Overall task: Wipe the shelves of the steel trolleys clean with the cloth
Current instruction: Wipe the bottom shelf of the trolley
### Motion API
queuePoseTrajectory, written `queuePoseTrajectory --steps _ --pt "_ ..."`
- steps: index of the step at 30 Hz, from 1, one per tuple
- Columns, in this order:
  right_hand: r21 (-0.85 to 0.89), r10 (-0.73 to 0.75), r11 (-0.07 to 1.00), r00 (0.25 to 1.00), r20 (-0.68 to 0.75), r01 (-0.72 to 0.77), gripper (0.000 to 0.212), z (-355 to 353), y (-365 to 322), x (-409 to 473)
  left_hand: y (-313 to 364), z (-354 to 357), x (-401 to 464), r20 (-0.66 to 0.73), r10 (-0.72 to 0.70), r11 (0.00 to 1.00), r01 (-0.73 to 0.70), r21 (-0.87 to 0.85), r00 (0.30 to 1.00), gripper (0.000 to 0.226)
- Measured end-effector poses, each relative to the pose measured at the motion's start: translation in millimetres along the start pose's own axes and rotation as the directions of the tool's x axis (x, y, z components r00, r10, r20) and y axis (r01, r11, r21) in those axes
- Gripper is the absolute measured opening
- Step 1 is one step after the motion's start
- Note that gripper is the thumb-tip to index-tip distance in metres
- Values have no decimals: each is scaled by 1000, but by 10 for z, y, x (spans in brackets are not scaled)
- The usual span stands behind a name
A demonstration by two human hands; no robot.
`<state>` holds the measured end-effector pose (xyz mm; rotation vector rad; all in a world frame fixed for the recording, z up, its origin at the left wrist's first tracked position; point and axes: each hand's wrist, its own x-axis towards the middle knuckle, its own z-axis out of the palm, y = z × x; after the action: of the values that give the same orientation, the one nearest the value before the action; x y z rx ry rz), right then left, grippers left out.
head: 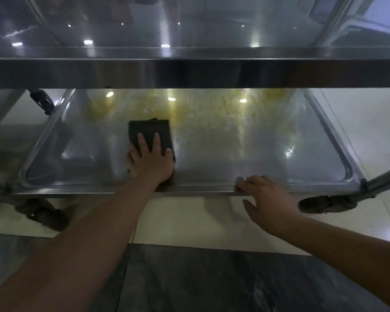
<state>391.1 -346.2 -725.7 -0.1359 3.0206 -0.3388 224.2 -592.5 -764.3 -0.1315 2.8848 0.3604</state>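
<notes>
Dim, soft, glare-spotted wide-angle view

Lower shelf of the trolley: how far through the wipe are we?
Done: the near-left part of the lower shelf looks free of residue. In hand: the left hand presses the dark cloth flat mid-shelf, while the right hand rests on the front rim. Left: yellowish smears across the back and right side. The upper shelf shows no obvious residue, but glare hides detail.
</notes>
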Motion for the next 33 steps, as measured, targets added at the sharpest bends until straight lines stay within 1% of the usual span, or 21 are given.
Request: queuePoseTrajectory --steps 2,3,4,6,8,9,10,11,14,15,16,18,19,20,23,25,27,30,31,32,33 --pt "73 55 996 998 38 -58 30 -93 55 136 398 89 -153 70 190 977 -196 85 979 65" --pt "136 109 984 992 58 -116 23 -152 84 211 593 157 -284 106 305 942 -316 111 947 65" --pt "220 182 957 982 47 -187 19 -205 117 280 764 226 -429 137 413 898 -427 102 900 64" --pt "378 346 874 937 -40 -306 19 -265 189 372 960 351 -709 172 591 793 -607 54 788 64" --pt "476 458 799 885 -86 -367 21 -271 247 419 951 416 -884 181 704 692 -720 42 687 66" --pt "503 487 773 870 -78 -387 21 -266 263 424 889 413 -882 175 731 662 -748 48 659 67" --pt "504 495 766 867 -68 -398 20 -253 277 422 810 386 -850 164 739 655 -754 58 654 66" --pt "476 484 783 873 -62 -400 20 -235 287 414 716 350 -777 147 726 669 -739 78 672 64" --pt "375 443 837 896 -38 -398 19 -206 308 388 384 221 -406 54 603 769 -598 224 796 59" --pt "371 429 843 903 -27 -389 17 -202 312 392 251 162 -262 38 527 814 -518 262 849 61" --pt "368 410 849 912 -9 -378 15 -202 308 399 112 103 -128 18 427 872 -417 257 904 62" --pt "336 339 878 938 66 -341 5 -197 302 422 -149 -6 63 -31 187 973 -180 142 982 62" --pt "292 286 906 952 111 -306 6 -194 298 433 -237 -42 116 -45 90 993 -87 76 995 63" --pt "234 240 934 959 153 -271 13 -189 291 434 -272 -61 136 -51 27 999 -26 37 998 64" --pt "130 189 967 958 215 -220 29 -196 269 416 -71 -29 116 -38 -66 998 65 -9 997 67" --pt "147 207 959 951 228 -244 29 -232 271 426 203 14 72 -9 -111 993 110 -48 994 69" --pt "211 237 933 940 244 -290 21 -280 268 467 504 48 -44 14 -80 994 81 -77 997 70" --pt "364 313 847 917 246 -387 6 -342 265 521 1006 158 -353 106 146 989 -142 -43 984 68" --pt "426 354 804 910 218 -415 9 -347 274 528 1180 203 -490 172 245 970 -241 -41 954 66" --pt "493 407 752 896 176 -438 13 -348 291 531 1339 221 -618 256 349 937 -342 -70 902 64" --pt "540 463 711 878 122 -450 16 -347 327 526 1464 192 -717 344 451 892 -425 -154 823 60"
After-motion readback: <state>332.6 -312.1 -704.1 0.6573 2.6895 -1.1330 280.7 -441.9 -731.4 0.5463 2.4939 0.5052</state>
